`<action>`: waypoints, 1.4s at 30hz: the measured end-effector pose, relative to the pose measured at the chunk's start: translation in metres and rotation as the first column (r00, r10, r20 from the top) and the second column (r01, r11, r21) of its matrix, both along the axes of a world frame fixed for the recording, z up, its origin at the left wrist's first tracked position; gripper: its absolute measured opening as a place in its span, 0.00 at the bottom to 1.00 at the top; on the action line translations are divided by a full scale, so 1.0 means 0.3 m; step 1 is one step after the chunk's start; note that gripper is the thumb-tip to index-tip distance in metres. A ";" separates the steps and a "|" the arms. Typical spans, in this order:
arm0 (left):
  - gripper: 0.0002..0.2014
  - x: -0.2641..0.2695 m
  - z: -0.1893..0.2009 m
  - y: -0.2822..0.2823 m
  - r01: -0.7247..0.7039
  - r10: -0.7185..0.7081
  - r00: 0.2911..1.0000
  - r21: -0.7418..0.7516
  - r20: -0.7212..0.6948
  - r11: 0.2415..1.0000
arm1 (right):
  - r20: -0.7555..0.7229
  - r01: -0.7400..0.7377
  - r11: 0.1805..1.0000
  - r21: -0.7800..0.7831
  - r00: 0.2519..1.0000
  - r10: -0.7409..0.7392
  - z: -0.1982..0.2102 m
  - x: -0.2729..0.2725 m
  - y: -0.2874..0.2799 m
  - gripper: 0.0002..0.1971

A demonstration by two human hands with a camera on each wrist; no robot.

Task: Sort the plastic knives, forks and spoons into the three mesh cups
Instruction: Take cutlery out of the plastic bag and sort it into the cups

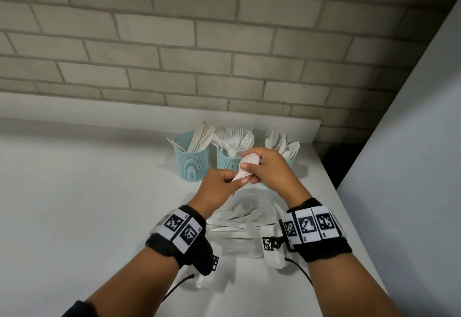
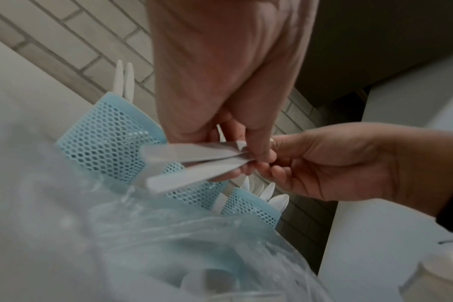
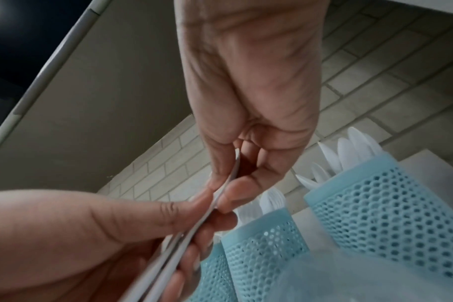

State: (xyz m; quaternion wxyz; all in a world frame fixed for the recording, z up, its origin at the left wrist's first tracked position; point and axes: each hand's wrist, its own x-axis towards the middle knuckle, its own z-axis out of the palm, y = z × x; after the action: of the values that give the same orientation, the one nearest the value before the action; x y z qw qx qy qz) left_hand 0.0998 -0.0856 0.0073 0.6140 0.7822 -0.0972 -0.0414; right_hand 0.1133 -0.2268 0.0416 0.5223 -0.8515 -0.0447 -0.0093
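Note:
Two white plastic spoons (image 1: 245, 164) lie stacked together, held in the air just in front of the cups. My left hand (image 1: 233, 182) pinches their handles (image 2: 194, 156) between thumb and fingers. My right hand (image 1: 257, 167) grips the bowl end, its thumb on the bowl's edge (image 3: 230, 177). Three light blue mesh cups stand in a row by the wall. The left cup (image 1: 192, 164) holds knives and the middle cup (image 1: 224, 162) forks. The right cup (image 1: 293, 160), with spoons, is mostly hidden behind my right hand.
A clear plastic bag (image 1: 239, 219) with several loose white utensils lies on the white table (image 1: 87, 204) under my wrists. A brick wall (image 1: 199, 54) runs behind the cups. The table's right edge (image 1: 349, 216) is close to my right arm.

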 end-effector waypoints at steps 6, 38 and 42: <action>0.10 0.016 -0.039 0.037 0.161 -0.137 0.959 0.081 -0.247 0.984 | 0.148 0.288 0.957 0.026 0.946 -0.289 0.067 0.002 -0.116 0.03; 0.14 -0.008 -0.088 0.048 0.287 -0.379 0.923 0.786 -0.073 0.548 | 0.284 0.407 0.447 -0.797 0.905 -0.317 0.029 0.098 -0.114 0.20; 0.13 -0.003 -0.100 0.057 0.291 -0.377 0.924 0.748 -0.060 0.596 | 0.271 0.374 0.464 -0.803 0.923 -0.275 -0.013 0.094 -0.104 0.20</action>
State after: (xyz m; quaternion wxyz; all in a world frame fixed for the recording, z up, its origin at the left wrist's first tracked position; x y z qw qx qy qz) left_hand 0.0988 -0.0686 -0.0227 0.2152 0.9323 -0.2485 -0.1507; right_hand 0.1416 -0.2580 0.0376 0.0320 -0.9868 0.0921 -0.1294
